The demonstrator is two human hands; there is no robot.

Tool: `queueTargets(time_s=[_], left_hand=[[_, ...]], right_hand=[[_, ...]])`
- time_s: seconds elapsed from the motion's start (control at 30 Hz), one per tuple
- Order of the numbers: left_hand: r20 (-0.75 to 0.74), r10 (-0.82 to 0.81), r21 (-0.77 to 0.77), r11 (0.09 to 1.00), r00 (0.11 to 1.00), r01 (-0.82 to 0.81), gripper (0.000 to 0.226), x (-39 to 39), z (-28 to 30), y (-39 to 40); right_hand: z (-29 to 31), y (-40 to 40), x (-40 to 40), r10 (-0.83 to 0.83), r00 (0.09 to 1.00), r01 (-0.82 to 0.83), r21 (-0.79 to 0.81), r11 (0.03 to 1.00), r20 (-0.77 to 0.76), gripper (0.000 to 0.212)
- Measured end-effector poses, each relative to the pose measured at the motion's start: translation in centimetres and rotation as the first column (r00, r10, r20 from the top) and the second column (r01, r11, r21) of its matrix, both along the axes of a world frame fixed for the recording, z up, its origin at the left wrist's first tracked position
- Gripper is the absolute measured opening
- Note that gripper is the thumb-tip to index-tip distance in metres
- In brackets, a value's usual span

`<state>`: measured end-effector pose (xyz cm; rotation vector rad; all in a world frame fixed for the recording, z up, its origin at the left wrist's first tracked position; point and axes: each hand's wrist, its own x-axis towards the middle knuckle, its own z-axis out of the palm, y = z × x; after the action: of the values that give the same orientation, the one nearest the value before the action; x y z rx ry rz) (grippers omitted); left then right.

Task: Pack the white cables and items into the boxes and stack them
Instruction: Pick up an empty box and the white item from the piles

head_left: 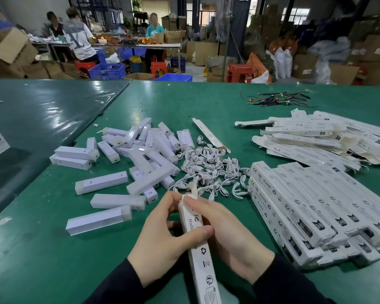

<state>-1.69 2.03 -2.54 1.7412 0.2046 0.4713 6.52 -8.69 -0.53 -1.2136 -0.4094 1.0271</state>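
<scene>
Box: long white box sat near the green worktop's front edge, lower end cut off.
Left grip: curled round box.
Right grip: pinched top flap.
Around: white cables heaped beyond, white items left, packed boxes right.

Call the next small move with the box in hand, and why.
Probably tuck the end flap in and press it shut. Both hands, left hand and right hand, grip the long white box, and its far flap stands open under the fingertips. The stack of closed boxes lies to the right.

both hands grip a white box.
</scene>
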Motion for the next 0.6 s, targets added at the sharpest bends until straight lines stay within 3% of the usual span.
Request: queueTargets(time_s=[0.13,0.23,0.37,0.5,0.6], left_hand=[[0.020,0.042,-0.042,0.998,0.999,-0.041,0.040,-0.01,0.15,0.09],[0.047,0.015,-0.155,0.988,0.999,-0.007,0.052,0.03,0.35,0.50],[0.066,0.004,-0.199,0.980,0.998,0.010,0.053,0.08,0.56,0.73],[0.058,0.058,-0.234,0.971,0.997,-0.043,0.044,0.16,0.25,0.68],[0.047,0.091,-0.245,0.967,0.995,-0.077,0.049,0.20,-0.03,0.71]], right_hand=[[-0.33,0.02,0.53,-0.176,0.984,0.176,0.007,0.984,-0.003,0.065],[-0.32,0.30,0.70,-0.207,0.975,0.210,0.031,0.977,-0.084,0.069],[-0.15,0.25,0.97,-0.167,0.965,0.189,0.101,0.977,-0.201,0.047],[-0.46,0.01,0.54,-0.199,0.977,0.198,0.027,0.980,0.075,0.030],[-0.68,0.10,0.33,-0.229,0.958,0.226,0.037,0.973,0.172,0.022]])
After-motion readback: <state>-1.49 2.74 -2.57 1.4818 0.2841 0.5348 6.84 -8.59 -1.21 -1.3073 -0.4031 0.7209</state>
